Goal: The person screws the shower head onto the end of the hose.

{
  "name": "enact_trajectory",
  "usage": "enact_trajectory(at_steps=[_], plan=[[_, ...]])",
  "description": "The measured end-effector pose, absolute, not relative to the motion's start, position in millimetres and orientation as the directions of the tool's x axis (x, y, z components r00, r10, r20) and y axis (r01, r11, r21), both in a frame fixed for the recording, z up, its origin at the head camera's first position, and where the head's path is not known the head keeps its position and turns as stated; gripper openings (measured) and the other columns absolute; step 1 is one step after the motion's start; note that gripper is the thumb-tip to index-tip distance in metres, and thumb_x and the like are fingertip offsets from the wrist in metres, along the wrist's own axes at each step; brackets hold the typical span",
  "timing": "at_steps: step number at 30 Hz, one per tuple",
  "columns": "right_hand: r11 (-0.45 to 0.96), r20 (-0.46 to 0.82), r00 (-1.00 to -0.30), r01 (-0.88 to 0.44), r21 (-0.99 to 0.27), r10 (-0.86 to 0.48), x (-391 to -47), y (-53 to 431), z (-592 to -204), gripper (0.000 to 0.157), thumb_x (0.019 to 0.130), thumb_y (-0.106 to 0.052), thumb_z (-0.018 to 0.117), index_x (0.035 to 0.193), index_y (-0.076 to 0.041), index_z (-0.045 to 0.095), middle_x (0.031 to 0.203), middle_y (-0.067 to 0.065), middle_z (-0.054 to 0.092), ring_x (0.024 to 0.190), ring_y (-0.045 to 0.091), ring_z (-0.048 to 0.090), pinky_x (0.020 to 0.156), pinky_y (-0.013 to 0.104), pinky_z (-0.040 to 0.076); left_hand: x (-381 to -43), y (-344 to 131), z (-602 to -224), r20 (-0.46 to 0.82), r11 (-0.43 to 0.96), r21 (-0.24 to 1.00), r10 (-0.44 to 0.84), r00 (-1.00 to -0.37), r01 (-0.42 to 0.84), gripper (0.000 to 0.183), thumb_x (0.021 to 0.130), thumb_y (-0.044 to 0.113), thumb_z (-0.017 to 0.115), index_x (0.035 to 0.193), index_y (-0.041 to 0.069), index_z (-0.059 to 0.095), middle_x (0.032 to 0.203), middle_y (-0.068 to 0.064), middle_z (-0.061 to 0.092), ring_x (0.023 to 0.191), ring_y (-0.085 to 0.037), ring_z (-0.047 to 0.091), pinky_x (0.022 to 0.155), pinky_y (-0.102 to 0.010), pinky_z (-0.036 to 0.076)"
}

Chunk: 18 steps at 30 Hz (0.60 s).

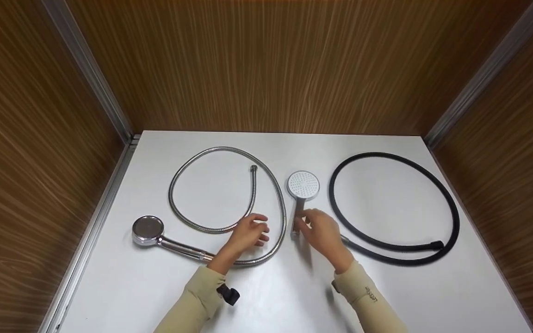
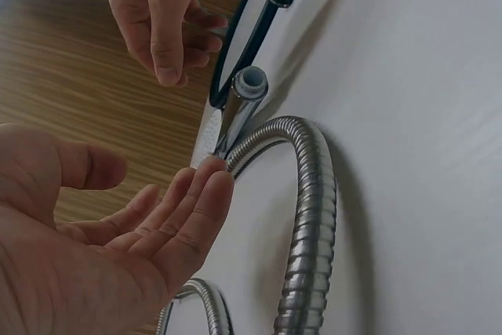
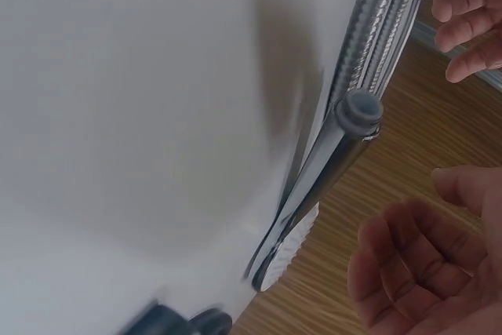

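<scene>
A shower head (image 1: 303, 185) with a white spray face lies at the middle of the table, its chrome handle (image 3: 318, 166) ending in a bare threaded end. Above that handle hovers my right hand (image 1: 324, 233), fingers loosely bent; both wrist views show a gap between them. My left hand (image 1: 246, 235) is held palm inward over the coiled metal hose (image 2: 310, 202), fingers relaxed and holding nothing. At the left lies a chrome shower head (image 1: 148, 230), whose handle meets the metal hose; my left wrist partly covers that area.
On the right a black hose (image 1: 457, 217) lies in a loop, one end fitting (image 1: 436, 245) resting inside it. The white table (image 1: 266, 305) is enclosed by wood-grain panels (image 1: 266, 69) at the back and both sides.
</scene>
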State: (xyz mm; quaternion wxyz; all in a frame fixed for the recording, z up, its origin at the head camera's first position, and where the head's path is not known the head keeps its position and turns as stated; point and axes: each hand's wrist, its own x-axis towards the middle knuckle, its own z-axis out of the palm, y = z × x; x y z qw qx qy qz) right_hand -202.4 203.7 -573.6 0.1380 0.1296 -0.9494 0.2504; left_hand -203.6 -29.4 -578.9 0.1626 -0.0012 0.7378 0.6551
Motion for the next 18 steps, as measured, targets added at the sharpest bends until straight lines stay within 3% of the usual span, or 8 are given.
enact_trajectory(at_steps=[7,13,18], plan=[[0.857,0.360,-0.919,-0.313,-0.411,-0.163,-201,219,-578,0.015,0.095,-0.019,0.077,0.098,-0.004,0.075,0.080,0.008,0.070,0.069,0.022,0.063,0.058,0.038,0.056,-202,-15,-580,-0.254,0.147,0.963,0.241,-0.936,-0.224,0.036,0.099,0.009,0.057,0.131,-0.008,0.059,0.103,-0.025,0.074,0.079,-0.028,0.076,0.064,-0.032,0.068],[0.856,0.375,-0.916,-0.307,-0.416,-0.146,-199,228,-579,0.016,0.095,-0.020,0.077,0.099,-0.004,0.075,0.080,0.009,0.071,0.070,0.024,0.065,0.059,0.039,0.057,-202,-4,-582,-0.278,0.126,0.959,0.269,-0.922,-0.252,0.041,0.101,0.012,0.058,0.137,-0.008,0.056,0.102,-0.023,0.074,0.074,-0.018,0.071,0.060,-0.023,0.060],[0.858,0.365,-0.923,-0.283,-0.429,-0.122,-198,237,-580,0.017,0.095,-0.019,0.077,0.099,-0.003,0.075,0.080,0.010,0.071,0.070,0.024,0.064,0.059,0.040,0.057,-201,4,-585,-0.283,0.078,0.959,0.285,-0.916,-0.272,0.044,0.098,0.007,0.057,0.137,-0.013,0.053,0.089,-0.016,0.071,0.067,-0.013,0.064,0.054,-0.018,0.055]])
